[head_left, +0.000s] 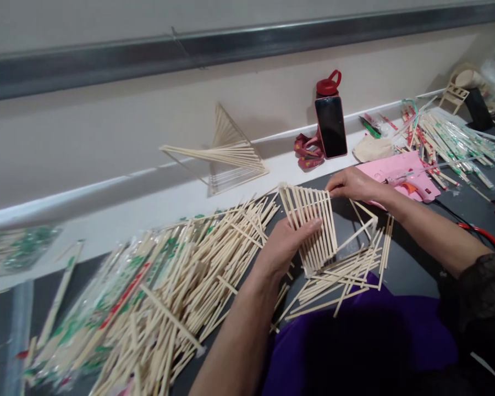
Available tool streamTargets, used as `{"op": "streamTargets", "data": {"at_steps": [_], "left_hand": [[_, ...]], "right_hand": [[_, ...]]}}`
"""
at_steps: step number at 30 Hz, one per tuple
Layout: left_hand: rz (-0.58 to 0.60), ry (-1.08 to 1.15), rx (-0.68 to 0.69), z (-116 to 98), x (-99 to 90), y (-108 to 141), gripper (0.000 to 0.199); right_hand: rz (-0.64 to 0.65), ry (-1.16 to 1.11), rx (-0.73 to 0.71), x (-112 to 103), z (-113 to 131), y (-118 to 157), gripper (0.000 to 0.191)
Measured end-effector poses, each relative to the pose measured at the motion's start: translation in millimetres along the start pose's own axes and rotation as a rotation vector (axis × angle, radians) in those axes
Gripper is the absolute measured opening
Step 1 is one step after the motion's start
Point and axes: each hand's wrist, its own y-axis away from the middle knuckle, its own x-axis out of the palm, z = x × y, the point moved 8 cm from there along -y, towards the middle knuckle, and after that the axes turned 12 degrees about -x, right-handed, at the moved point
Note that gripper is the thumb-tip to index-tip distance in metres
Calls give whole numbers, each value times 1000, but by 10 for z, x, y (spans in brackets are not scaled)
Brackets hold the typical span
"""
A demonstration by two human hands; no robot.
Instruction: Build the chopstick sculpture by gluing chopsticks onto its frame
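A small frame of glued chopsticks [333, 234], with a row of close-set slats on its left side, is between my two hands. My left hand [291, 239] grips the slatted side, its thumb lying across the front of the slats and its fingers mostly hidden behind them. At the upper corner, the fingertips of my right hand [350, 184] pinch the frame; whether a separate stick is between them is hidden. Loose chopsticks [346, 283] lie under and in front of the frame.
A large chopstick pile [206, 264] covers the left. Behind stands a twisted chopstick model [231, 157]. A phone [331, 126] leans against a red-capped bottle [328, 85]. At right are a pink glue gun [416, 190], its cord, and wrapped chopsticks [454, 137].
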Motion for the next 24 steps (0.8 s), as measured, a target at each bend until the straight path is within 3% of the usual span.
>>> {"op": "streamTargets", "data": {"at_steps": [6,13,18,20,24], "left_hand": [[-42,259,-54,50,19,-144,52],[34,314,-82,-39,67,-253,40],[3,302,-94,-17,51,-275,36],[1,295,-86,-20,44,-274,38],[-1,269,-71,-36,34,-276,42]], "right_hand": [[16,-14,-1,32,-108,-115,17],[41,65,-1,3,-55,-118,17],[-115,132,146,-277,-48,14,14],[-95,119,205,-302,-18,50,11],[35,88,297,-185,66,37,27]]}}
